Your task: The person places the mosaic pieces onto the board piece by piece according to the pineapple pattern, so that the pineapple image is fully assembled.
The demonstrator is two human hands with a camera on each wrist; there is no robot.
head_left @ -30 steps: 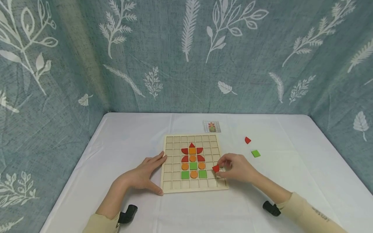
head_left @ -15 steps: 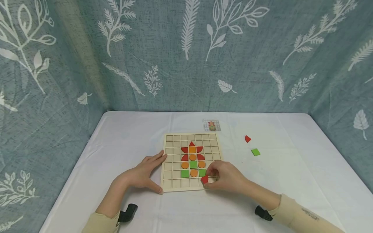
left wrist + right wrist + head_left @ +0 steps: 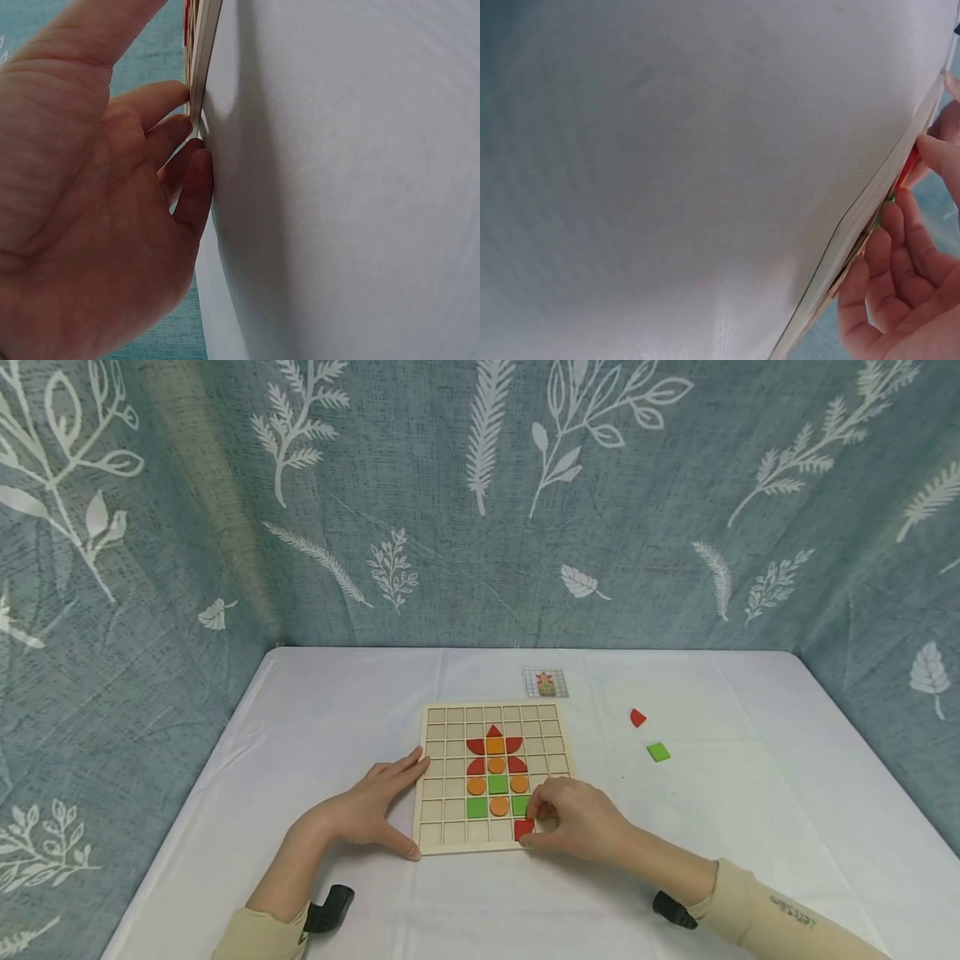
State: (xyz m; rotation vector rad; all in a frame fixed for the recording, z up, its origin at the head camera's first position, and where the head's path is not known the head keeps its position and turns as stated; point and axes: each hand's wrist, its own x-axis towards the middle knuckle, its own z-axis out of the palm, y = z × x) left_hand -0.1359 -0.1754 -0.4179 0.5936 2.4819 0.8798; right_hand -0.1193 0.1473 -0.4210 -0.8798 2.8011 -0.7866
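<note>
From the head view, the right hand [image 3: 581, 827] pinches a red piece [image 3: 524, 829] into the wooden grid board's [image 3: 442, 777] near row on the bench [image 3: 337, 727]. The left hand [image 3: 375, 810] lies relaxed; the left wrist view shows its fingers [image 3: 169, 101] touching the board's edge.

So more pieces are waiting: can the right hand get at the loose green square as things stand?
Probably yes: the green square lies alone on the cloth with nothing between, but the right hand first must let go of the red piece.

Leaf-print curtain [image 3: 480, 502], white tablecloth [image 3: 337, 710]
</note>
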